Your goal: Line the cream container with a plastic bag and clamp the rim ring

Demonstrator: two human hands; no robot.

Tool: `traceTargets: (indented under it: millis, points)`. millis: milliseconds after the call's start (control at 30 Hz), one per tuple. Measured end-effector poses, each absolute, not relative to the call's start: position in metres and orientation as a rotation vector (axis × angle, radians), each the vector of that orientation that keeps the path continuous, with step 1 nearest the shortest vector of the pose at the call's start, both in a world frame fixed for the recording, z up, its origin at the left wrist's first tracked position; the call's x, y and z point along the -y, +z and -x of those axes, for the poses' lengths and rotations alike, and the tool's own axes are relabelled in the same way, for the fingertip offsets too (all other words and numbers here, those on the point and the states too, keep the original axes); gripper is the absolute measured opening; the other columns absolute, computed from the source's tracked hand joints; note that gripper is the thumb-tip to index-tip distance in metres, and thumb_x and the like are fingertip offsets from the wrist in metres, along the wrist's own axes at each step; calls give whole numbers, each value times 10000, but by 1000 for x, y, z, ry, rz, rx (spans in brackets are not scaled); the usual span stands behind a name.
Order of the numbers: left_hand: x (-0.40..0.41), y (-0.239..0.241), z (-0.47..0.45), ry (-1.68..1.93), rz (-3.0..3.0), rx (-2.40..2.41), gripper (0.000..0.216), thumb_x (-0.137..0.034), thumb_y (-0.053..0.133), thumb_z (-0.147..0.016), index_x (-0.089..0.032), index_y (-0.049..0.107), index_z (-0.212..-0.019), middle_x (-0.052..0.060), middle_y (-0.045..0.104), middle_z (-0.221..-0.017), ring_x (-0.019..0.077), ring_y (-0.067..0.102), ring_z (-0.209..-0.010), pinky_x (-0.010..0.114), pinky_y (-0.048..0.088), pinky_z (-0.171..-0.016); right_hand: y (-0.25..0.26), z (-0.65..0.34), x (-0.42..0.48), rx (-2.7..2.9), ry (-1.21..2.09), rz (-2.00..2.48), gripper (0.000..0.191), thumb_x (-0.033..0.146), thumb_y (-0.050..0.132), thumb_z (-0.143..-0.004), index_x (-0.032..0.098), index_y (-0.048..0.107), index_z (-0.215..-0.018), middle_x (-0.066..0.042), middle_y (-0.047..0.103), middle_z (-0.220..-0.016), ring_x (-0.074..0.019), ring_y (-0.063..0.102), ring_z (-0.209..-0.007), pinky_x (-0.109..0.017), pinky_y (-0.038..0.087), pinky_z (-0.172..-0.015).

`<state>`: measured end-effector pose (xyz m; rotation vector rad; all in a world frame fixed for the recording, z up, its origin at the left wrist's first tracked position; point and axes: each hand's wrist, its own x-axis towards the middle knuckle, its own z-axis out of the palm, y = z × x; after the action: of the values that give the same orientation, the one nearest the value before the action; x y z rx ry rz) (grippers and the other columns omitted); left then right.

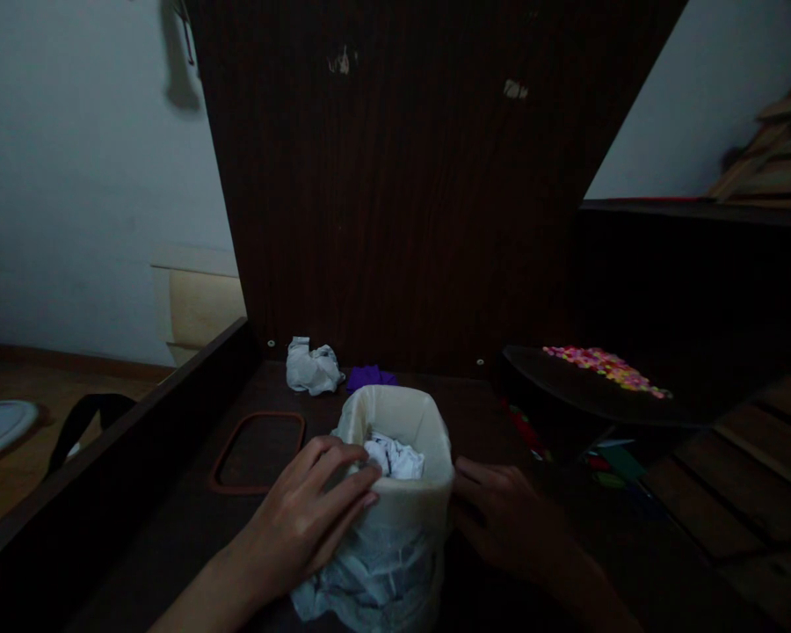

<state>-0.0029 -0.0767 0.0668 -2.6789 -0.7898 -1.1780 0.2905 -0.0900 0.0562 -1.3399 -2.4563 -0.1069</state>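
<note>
A small waste bin (402,505) stands upright at the front middle, lined with a thin, whitish plastic bag (395,571) folded over its rim and hanging down outside. Inside lies crumpled white material (395,457). My left hand (309,505) is closed on the bag at the bin's left rim, fingers lying over the edge; its thumb is hidden. On the right side, in shadow, my right hand (501,505) has its fingers bent against the rim, closed on the bag's edge. A brown rounded-rectangular ring (221,466) lies flat to the left of the bin.
Behind the bin are a crumpled white plastic bag (313,367) and a folded purple cloth (370,378). A tall dark panel (395,220) rises at the back. A raised ledge (138,440) bounds the left; a curved shelf (540,374) with colourful bits (599,362) juts out at right.
</note>
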Motion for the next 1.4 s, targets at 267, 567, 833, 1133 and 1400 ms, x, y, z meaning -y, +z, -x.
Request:
traceTargets:
  millis: [267,567,833,1133,1400]
  points:
    - [67,66,8,-1195,2784,778,252,-107,554,-973,-178,629,-1203,122,645,-1135,231,574,-1030,361,550,-872,84,-275,101,2214,-355,885,137,257,545,-993,190,654,-1044,-42,741,-848,-145,709,-722,-254,536,-648]
    - [57,68,11,-1206,2880,796,253,-108,516,-985,-196,624,-1197,116,640,-1143,234,589,-1059,368,555,-883,70,-243,114,2305,-351,817,305,93,411,-998,187,681,-1104,-64,776,-882,-154,726,-749,-258,571,-681]
    - [28,74,25,-1320,3021,883,182,-145,535,-982,-212,686,-1058,106,590,-1235,219,619,-1155,344,553,-972,98,-252,95,2079,-167,961,233,262,480,-1013,213,704,-1053,-64,729,-872,-163,699,-737,-263,546,-645]
    - [-15,80,35,-1478,3300,932,240,-372,568,-989,-191,725,-1008,150,580,-1369,281,604,-1240,482,508,-1034,65,-289,58,2190,451,1411,885,669,635,-841,187,397,-1544,-166,633,-1383,-317,655,-1165,-441,545,-949]
    - [-25,77,35,-1602,3404,1068,324,-403,608,-964,-190,719,-1181,160,663,-1334,296,644,-1226,491,532,-1012,49,-284,76,2257,115,1291,422,335,384,-1058,210,708,-819,-39,743,-762,-173,717,-713,-276,537,-692]
